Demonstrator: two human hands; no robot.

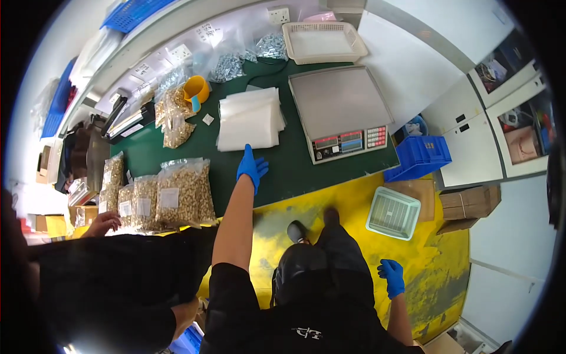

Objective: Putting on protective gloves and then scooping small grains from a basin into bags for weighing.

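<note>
My left hand (252, 169), in a blue glove, reaches out over the green table with its fingers stretched. Its fingertips are at the near edge of a stack of translucent white plastic bags (247, 121), and it grips nothing. Down at my right side, my blue-gloved right hand (391, 277) hangs above the yellow floor. Its fingers are loosely bent and somewhat apart, with nothing visible in them. Right of the stack stands a digital counting scale (341, 100) with a wide metal pan and keypad.
Filled clear bags of small tan pieces (183, 192) line the table's near left. A co-worker's hand (104, 224) is beside them. Farther back are an orange scoop cup (196, 89), bags of metal parts (227, 68) and a beige basket (324, 42). A pale green basket (394, 213) sits low right.
</note>
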